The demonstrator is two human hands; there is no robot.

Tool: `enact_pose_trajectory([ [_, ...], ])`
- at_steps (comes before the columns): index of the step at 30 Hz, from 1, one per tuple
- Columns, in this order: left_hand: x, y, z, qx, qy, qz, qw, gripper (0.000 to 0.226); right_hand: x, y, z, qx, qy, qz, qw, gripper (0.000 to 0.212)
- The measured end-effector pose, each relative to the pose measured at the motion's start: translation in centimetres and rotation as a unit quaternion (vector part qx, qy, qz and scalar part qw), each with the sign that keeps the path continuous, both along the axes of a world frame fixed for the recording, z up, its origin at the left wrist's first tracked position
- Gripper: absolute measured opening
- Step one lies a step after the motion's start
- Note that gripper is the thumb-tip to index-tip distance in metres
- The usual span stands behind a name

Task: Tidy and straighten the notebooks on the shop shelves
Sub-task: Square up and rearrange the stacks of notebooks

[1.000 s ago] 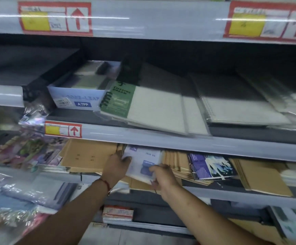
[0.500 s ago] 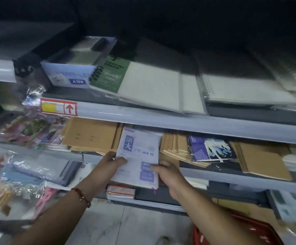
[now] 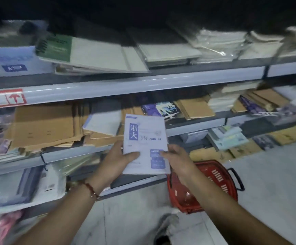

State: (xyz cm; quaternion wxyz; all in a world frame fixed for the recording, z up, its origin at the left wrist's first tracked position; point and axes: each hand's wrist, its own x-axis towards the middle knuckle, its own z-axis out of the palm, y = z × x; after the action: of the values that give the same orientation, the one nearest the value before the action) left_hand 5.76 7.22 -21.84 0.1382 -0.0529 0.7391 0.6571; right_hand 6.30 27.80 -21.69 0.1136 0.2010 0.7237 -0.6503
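Both hands, left hand (image 3: 116, 160) and right hand (image 3: 176, 160), each have their grip clamped on the white-and-blue notebook (image 3: 144, 138) held before the middle shelf (image 3: 76, 153).

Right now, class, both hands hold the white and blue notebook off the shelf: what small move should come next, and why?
Probably set the white and blue notebook back on the matching white one lying askew on the brown kraft notebooks, edges squared. Left hand and right hand grip its lower edge, thumbs on the cover, so it is free to place.
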Motion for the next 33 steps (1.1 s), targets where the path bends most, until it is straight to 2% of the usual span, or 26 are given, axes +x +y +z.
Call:
enact_pose_trajectory([
  [2,0.2,3.0,0.6,-0.004,0.016,-0.05,0.999,0.036,2.0,3.1,1.1,0.001,0.014,-0.023,1.0,0.01],
  [5,0.4,7.8,1.5,-0.014,0.017,-0.12,0.993,0.062,4.7,8.1,2.5,0.01,0.028,-0.066,0.997,0.009],
  [7,0.1,11.4,1.2,-0.016,0.016,-0.144,0.989,0.071,6.2,11.7,3.3,0.017,0.038,-0.114,0.993,0.011],
  [9,0.3,15.5,2.2,-0.031,0.024,-0.18,0.983,0.064,7.6,15.4,4.0,0.01,0.049,-0.15,0.987,0.01],
  [12,1.3,22.9,3.8,-0.047,0.043,-0.241,0.968,0.029,9.7,21.8,4.9,0.019,0.054,-0.183,0.982,0.013],
  [13,1.5,25.2,4.3,-0.05,0.044,-0.251,0.966,0.028,10.2,24.1,5.2,0.022,0.054,-0.19,0.98,0.015],
  [16,2.0,32.9,5.7,-0.058,0.06,-0.286,0.955,0.055,11.9,31.8,6.3,0.024,0.067,-0.215,0.974,0.013],
  [17,2.1,35.7,6.0,-0.061,0.063,-0.296,0.951,0.055,12.5,34.3,6.6,0.022,0.068,-0.222,0.972,0.014],
  [20,3.1,43.8,6.7,-0.057,0.076,-0.298,0.95,0.031,14.2,41.4,7.1,0.019,0.07,-0.251,0.965,0.02],
  [24,4.2,52.3,7.3,-0.057,0.072,-0.304,0.948,0.053,15.7,49.2,7.8,0.028,0.064,-0.274,0.959,0.015],
  [28,3.4,58.6,6.8,-0.076,0.066,-0.31,0.945,0.036,15.8,55.0,7.2,-0.002,0.048,-0.263,0.964,0.017],
  [33,0.2,64.6,5.6,-0.084,0.051,-0.302,0.948,0.038,12.6,60.9,5.5,-0.04,0.017,-0.252,0.967,0.024],
])
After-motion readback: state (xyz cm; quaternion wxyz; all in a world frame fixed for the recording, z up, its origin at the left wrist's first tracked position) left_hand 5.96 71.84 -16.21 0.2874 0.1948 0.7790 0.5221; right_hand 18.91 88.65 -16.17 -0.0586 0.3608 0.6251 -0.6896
